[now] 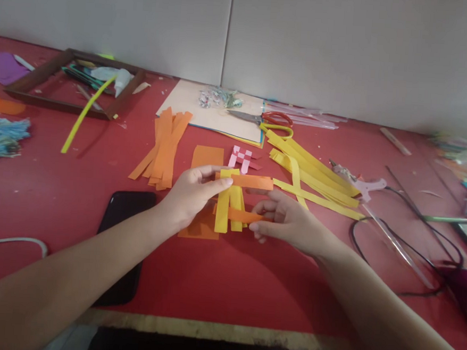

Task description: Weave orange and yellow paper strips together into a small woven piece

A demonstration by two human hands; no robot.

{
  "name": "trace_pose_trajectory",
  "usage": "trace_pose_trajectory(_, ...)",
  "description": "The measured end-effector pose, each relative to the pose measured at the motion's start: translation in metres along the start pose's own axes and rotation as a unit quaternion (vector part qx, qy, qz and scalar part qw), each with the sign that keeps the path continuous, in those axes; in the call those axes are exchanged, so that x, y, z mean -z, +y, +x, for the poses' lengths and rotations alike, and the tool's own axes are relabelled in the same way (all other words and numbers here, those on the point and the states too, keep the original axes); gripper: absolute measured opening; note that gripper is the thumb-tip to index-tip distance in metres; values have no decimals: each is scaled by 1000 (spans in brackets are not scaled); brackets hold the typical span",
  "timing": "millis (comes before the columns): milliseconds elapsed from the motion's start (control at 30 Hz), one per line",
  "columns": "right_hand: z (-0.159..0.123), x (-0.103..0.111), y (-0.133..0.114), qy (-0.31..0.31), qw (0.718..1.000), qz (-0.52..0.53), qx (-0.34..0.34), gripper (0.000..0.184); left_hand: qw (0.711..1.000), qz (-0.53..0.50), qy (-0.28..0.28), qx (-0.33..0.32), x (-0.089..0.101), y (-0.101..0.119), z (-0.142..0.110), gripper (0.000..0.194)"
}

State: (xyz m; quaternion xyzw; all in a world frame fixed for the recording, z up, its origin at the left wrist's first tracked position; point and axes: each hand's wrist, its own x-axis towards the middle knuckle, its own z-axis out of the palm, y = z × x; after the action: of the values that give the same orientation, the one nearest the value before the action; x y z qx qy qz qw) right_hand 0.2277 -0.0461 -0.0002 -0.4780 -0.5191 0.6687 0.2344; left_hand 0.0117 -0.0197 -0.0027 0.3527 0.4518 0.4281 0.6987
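Yellow paper strips point(223, 209) stand crosswise to orange paper strips point(252, 182), interlaced in front of me above the table. My left hand point(192, 191) pinches the yellow strips near their top, thumb in front. The lower orange strip point(243, 215) runs to my right hand point(280, 218), whose thumb and fingers close on its right end. Behind the weave lies an orange paper sheet point(208, 155), partly covered by my left hand. A small pink and red woven paper piece point(241, 158) rests just beyond.
Loose orange strips point(165, 149) lie left, yellow strips point(314, 170) right. Scissors point(261, 118) rest on a pale notebook point(182, 105). A black phone point(129, 210) is beside my left forearm. At right are a glue gun point(356, 183) and black cable point(417, 230); a wooden frame point(36, 78) stands back left.
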Motion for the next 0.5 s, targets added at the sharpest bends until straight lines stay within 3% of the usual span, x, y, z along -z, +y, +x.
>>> trace_pose_trajectory(133,2,1,-2,34,999,-12,14,38,1000,10,7,7,0,1,0,31)
trace_pose_trajectory(500,6,-1,-2,122,992,8,39,52,999,48,10,22,4,-5,1,35)
